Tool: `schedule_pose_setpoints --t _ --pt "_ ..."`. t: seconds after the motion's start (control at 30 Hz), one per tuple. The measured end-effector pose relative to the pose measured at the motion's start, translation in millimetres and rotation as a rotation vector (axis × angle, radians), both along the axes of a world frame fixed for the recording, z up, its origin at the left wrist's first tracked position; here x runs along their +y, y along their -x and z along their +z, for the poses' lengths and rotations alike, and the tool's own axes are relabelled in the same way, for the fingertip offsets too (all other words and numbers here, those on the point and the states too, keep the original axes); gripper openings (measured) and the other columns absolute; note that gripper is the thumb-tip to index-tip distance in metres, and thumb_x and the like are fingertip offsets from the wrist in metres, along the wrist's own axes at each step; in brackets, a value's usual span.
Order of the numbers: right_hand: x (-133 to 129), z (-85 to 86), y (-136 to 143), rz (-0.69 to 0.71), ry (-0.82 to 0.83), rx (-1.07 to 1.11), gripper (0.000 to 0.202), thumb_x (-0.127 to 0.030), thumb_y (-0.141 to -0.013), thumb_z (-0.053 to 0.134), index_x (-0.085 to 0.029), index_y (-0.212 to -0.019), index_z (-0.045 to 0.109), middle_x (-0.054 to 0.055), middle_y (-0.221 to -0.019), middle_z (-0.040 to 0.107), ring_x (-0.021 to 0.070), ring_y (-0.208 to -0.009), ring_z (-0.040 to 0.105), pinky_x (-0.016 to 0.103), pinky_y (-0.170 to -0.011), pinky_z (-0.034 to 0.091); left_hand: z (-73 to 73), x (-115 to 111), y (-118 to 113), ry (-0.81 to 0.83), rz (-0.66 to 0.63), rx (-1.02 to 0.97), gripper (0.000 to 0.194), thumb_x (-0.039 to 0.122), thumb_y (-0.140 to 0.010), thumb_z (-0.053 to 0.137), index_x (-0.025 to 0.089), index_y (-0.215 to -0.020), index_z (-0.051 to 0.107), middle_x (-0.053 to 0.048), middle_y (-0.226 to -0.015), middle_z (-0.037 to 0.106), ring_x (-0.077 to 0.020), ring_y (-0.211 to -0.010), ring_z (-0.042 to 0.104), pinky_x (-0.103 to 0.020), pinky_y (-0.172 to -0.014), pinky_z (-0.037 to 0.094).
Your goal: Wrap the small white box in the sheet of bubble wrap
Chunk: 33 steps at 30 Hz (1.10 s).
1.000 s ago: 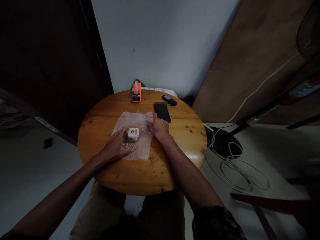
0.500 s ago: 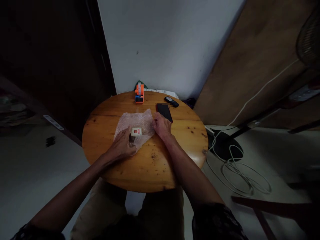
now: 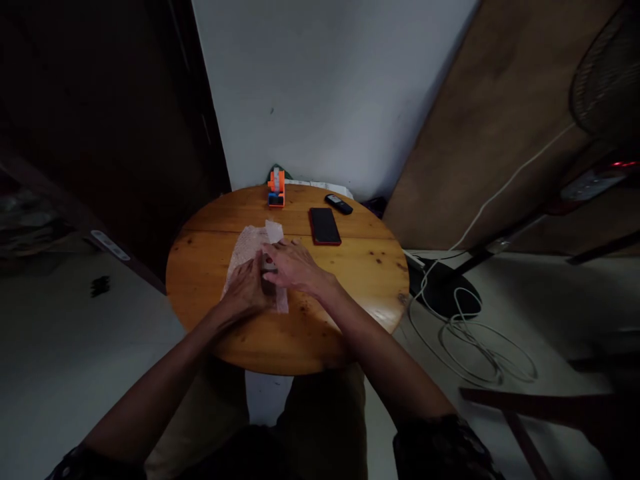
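A sheet of bubble wrap [image 3: 243, 248] lies on the round wooden table, its right side folded up against a small printed box [image 3: 269, 263]. My left hand [image 3: 245, 288] grips the box from the left, thumb toward me. From the right, my right hand [image 3: 295, 267] reaches over the box, its fingers closed on the folded wrap and pressing it there. Both hands cover most of the box, so only a bit of its printed face shows between them.
Toward the back of the table [image 3: 350, 293] are an orange tape dispenser [image 3: 277, 188], a dark phone with a red edge [image 3: 325, 226] and a small black handset [image 3: 339, 204]. A fan [image 3: 600, 87] and a coiled white cable [image 3: 475, 340] are at right.
My right hand has moved left from beside the phone to the box, bringing the wrap's right side over with it. My left hand stays at the box. The phone is now fully uncovered.
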State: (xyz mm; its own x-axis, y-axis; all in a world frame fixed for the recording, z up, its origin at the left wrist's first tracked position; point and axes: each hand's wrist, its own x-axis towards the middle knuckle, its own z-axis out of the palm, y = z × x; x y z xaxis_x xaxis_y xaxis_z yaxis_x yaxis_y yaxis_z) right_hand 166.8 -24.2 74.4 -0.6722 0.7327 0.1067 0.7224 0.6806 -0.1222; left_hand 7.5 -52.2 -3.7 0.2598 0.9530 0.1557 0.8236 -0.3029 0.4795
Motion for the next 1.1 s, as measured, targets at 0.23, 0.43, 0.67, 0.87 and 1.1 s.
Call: schedule_pose_setpoints --t 0.23,0.43,0.67,0.87,1.1 --pt "9 -13.5 -7 -0.124 0.007 -0.055 0.037 -0.03 -0.087 0.068 -0.013 -0.12 0.066 0.016 -0.122 0.071 0.0327 -0.121 0.057 0.044 -0.099 0.038 1.6 -6 -4 0.01 0.061 0.033 0.123 0.046 -0.06 0.081 0.011 -0.158 0.016 -0.023 -0.148 0.051 -0.0418 -0.14 0.046 -0.054 -0.117 0.034" --pt "5 -15.7 -38 -0.213 0.069 0.297 0.037 -0.035 -0.082 0.072 -0.021 -0.116 0.069 0.008 -0.116 0.073 0.0274 -0.11 0.062 0.04 -0.096 0.042 8.6 -9 -5 0.055 0.029 0.088 0.121 0.059 -0.062 0.078 0.011 -0.158 0.021 -0.023 -0.16 0.037 -0.0393 -0.148 0.036 -0.051 -0.122 0.027" --pt "-23 -21.7 -122 -0.377 -0.03 0.467 0.038 -0.035 -0.079 0.072 -0.022 -0.114 0.068 0.008 -0.113 0.073 0.028 -0.106 0.065 0.042 -0.095 0.048 13.0 -12 -5 0.113 -0.039 0.23 0.11 0.067 -0.07 0.07 0.014 -0.158 0.029 -0.02 -0.167 0.025 -0.0378 -0.156 0.019 -0.051 -0.126 0.016" --pt "-32 -38.3 -161 -0.582 -0.036 0.163 0.051 -0.027 -0.079 0.068 -0.016 -0.129 0.063 0.016 -0.127 0.068 0.0375 -0.121 0.059 0.055 -0.103 0.045 11.6 -12 -3 0.139 -0.048 0.261 0.106 0.069 -0.073 0.068 0.021 -0.16 0.029 -0.018 -0.168 0.022 -0.0373 -0.157 0.015 -0.052 -0.125 0.016" --pt "-53 -14.1 -80 -0.151 -0.091 0.389 0.037 -0.027 -0.094 0.054 -0.018 -0.128 0.065 0.012 -0.133 0.066 0.0264 -0.125 0.059 0.044 -0.108 0.046 1.6 -6 -1 0.098 -0.067 0.263 0.103 0.069 -0.073 0.069 0.023 -0.157 0.033 -0.016 -0.166 0.028 -0.0393 -0.155 0.019 -0.055 -0.124 0.018"
